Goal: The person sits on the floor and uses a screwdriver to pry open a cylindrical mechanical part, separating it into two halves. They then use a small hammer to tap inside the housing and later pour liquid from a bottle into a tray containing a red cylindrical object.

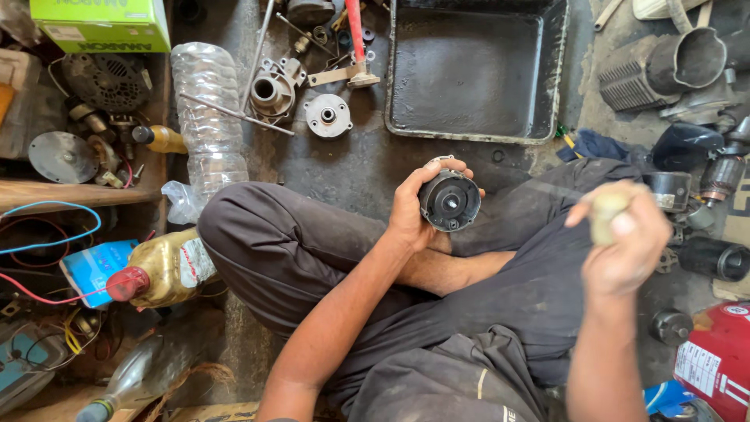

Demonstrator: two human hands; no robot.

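I sit cross-legged on a grimy floor. My left hand (412, 209) grips a dark round motor housing (449, 200), its open face with a centre hole turned up toward me, held above my knees. My right hand (621, 242) is raised to the right and blurred, closed around a small pale cylindrical object (608, 215) whose kind I cannot make out. The two hands are apart, about a hand's width between them.
A black metal tray (476, 125) lies ahead. Metal end caps (328, 115) and rods sit to its left beside a clear plastic bottle (207, 117). An oil jug with a red cap (160, 272) and wires are at left. Motor parts (715, 176) and a red canister (715, 359) are at right.
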